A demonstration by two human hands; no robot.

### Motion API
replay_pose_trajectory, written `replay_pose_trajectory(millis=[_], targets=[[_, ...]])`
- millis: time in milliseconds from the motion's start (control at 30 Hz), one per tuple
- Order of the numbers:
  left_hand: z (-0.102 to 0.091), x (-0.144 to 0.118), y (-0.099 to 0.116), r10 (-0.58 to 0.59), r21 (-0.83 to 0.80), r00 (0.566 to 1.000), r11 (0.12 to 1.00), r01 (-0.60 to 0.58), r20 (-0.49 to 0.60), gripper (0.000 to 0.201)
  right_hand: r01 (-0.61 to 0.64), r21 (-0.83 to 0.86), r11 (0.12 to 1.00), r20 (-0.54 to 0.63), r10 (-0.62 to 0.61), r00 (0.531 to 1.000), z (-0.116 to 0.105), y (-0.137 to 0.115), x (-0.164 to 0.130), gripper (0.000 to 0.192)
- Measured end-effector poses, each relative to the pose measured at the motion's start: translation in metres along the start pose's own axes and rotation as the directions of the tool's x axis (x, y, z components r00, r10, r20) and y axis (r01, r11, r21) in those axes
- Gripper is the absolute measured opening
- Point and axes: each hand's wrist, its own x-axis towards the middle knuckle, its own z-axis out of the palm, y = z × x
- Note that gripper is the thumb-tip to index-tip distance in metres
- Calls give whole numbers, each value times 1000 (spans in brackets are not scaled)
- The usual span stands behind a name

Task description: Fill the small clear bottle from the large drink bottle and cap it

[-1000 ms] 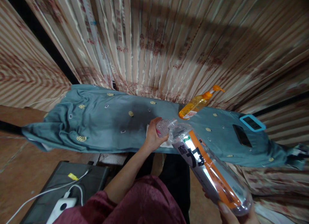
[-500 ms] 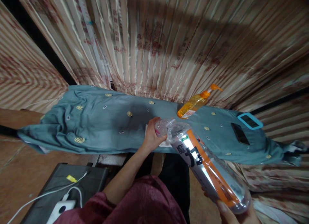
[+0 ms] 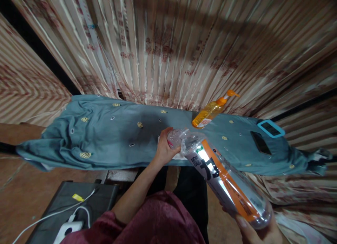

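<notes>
My left hand (image 3: pixel 164 147) is wrapped round a small clear plastic bottle (image 3: pixel 174 137) with a bit of pink on it, above the near edge of the cloth-covered table. In my right hand (image 3: pixel 254 230) lies the lower end of a large clear plastic bottle (image 3: pixel 226 177) with a silver and orange label. The large bottle is tilted, its neck pointing up and left to the small bottle's mouth. The two necks are close together; whether they touch I cannot tell. Something white (image 3: pixel 179 156) lies under the small bottle, mostly hidden.
An orange pump bottle (image 3: pixel 207 114) stands at the table's back edge. To the right lie a dark phone (image 3: pixel 260 143) and a blue-framed object (image 3: pixel 271 128). A teal patterned cloth (image 3: pixel 110 131) covers the table. A white power bank (image 3: pixel 67 231) with cables sits on a dark box (image 3: pixel 105 195) at lower left.
The view has shifted slightly. Both hands keep their hold on the two bottles, which stay neck to neck in nearly the same pose.
</notes>
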Motion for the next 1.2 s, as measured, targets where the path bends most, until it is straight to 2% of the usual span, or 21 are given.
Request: replay_pose_trajectory(millis=[167, 400, 700, 867, 1033, 1200], targets=[[0, 0, -1, 18, 9, 1000, 1000, -18, -8, 85, -19, 45, 999, 7, 19, 1000, 0, 4, 2, 111], [0, 0, 0, 10, -3, 1000, 1000, -10, -13, 84, 21, 5, 1000, 2, -21, 1000, 0, -1, 1, 100], [1, 0, 0, -13, -9, 1000, 1000, 13, -9, 84, 57, -20, 998, 56, -56, 997, -8, 16, 8, 99], [0, 0, 1, -5, -10, 1000, 1000, 5, -2, 84, 34, -11, 999, 23, -34, 999, -6, 8, 6, 100], [-1, 0, 1, 0, -1, 1000, 1000, 0, 4, 85, 10, 30, 1000, 40, -11, 999, -4, 7, 4, 105], [-1, 0, 2, -3, 8, 1000, 1000, 3, 4, 85, 48, -24, 999, 18, -48, 999, -6, 10, 6, 97]])
